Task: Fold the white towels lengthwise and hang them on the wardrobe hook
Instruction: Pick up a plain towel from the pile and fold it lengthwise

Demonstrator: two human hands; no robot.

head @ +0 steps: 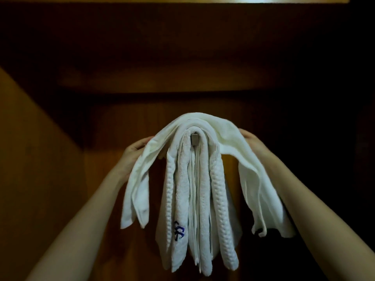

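You are at the hanging step; the smooth white folded towel (203,122) is draped over the small square metal wardrobe hook (194,139), on top of white waffle-weave towels (219,199) already hung there; your left hand (138,153), at nine o'clock of the hook, pinches its edge, thumb on top; your right hand (251,140), at three o'clock, meets the cloth with its fingers hidden, so I cannot tell their grip; next, I judge, level the two falls, lower both ends and release.
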